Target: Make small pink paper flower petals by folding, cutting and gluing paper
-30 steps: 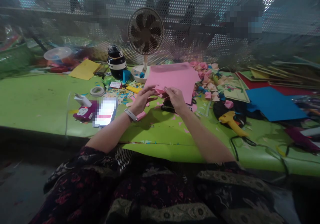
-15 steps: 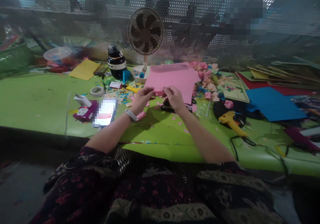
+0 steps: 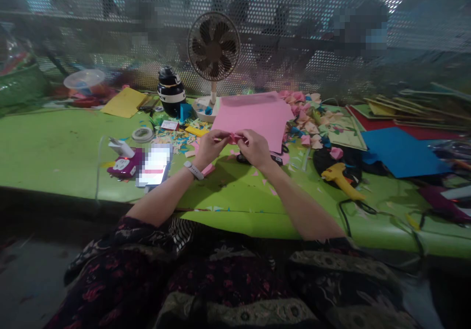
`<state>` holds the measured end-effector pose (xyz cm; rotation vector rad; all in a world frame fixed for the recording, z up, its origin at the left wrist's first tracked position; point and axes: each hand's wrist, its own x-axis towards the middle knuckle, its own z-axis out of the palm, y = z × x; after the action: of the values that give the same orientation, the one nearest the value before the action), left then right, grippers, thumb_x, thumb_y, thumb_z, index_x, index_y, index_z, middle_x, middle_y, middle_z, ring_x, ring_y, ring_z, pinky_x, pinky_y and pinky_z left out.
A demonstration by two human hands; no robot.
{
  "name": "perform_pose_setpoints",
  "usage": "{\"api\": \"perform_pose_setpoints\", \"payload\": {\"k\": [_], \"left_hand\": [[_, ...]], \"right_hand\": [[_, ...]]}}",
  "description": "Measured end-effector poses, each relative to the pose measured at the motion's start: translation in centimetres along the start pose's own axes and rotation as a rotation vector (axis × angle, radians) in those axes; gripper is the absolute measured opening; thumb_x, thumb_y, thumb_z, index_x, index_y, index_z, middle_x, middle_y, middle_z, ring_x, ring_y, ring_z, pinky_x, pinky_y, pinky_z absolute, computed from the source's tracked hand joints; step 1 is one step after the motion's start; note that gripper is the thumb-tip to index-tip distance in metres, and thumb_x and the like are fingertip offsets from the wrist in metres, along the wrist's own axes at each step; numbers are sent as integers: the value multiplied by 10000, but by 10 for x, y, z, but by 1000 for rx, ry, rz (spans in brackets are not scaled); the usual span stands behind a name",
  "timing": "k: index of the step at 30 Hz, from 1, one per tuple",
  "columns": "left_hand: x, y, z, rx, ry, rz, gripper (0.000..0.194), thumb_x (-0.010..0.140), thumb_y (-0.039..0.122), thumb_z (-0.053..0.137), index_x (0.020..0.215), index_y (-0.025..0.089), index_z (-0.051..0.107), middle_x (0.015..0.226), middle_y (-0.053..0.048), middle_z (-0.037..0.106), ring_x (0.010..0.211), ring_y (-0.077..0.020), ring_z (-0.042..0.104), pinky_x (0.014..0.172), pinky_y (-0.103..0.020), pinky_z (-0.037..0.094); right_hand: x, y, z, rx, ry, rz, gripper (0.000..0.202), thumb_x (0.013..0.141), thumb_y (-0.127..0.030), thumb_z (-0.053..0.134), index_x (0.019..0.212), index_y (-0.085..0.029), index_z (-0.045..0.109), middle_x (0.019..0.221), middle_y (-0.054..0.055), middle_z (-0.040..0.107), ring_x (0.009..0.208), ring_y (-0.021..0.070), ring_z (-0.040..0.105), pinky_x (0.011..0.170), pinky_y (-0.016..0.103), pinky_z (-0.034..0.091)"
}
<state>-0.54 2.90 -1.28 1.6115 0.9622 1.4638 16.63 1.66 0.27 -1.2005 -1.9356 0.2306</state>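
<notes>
The left grip [image 3: 213, 147] and right grip [image 3: 254, 148] are pinched almost closed on a small pink paper [image 3: 233, 138], by the near edge of the big pink sheet [image 3: 253, 115]. Soft fingertips should fold it neatly; hard squeezing could crumple or tear it.

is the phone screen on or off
On: the screen of the phone glows bright white, with a pink band across its lower part.
</notes>
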Motion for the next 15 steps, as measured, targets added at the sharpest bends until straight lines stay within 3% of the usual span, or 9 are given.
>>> {"api": "perform_pose_setpoints", "payload": {"k": [6,15], "left_hand": [[-2,2,-1,51,9,121,53,765,267,754,788,222,770,872,-72,731,824,-189,652,798,-321,531],[-3,0,3,124,-25,199,72,774,208,756,810,258,795,955,-86,740,923,-214,660,917,-372,499]], "right_hand": [[1,-3,-5,100,47,96,231,834,-165,512,948,-201,709,854,49,740,761,201,653,772,348,497],[4,-3,-2,275,44,201,175,776,-150,527,841,-190,684,806,36,733,750,184,686,769,341,535]]}}
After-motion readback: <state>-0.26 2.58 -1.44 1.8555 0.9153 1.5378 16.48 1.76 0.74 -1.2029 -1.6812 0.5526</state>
